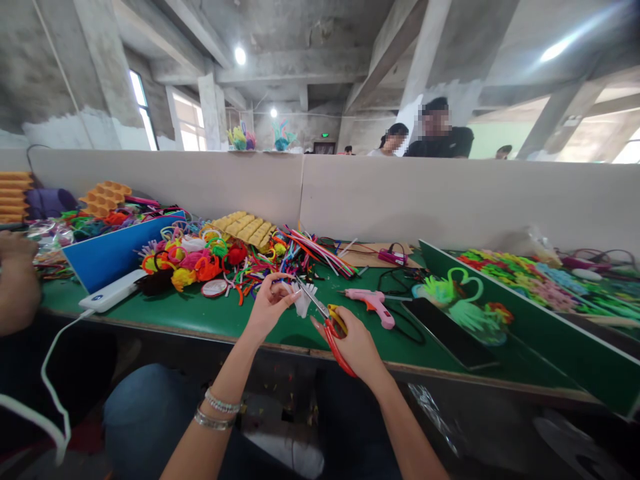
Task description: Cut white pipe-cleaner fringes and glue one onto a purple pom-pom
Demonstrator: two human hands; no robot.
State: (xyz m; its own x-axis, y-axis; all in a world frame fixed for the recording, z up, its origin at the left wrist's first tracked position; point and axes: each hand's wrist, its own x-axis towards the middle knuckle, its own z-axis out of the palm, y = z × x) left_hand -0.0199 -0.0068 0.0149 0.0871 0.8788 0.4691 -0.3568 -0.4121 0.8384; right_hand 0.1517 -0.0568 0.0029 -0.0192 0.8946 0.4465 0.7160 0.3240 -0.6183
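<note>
My right hand (356,343) is wrapped round scissors (331,333) with red and yellow handles, their blades pointing up and left toward my other hand. Between the thumb and fingers of my left hand (273,303) is a thin white fuzzy strip, pinched and curving toward the blade tips. White fluffy pieces (303,303) lie just behind the blades; whether they join the strip I cannot tell. To the right of the scissors a pink glue gun (373,303) rests on the green tabletop (200,313).
A pile of coloured pipe cleaners (200,257) spreads at the left by a blue divider (120,247) and a white power strip (113,291). Right, a black phone (447,333) lies near green fuzzy swans (467,307) and a green divider (530,327). Another person's hand (17,280) is far left.
</note>
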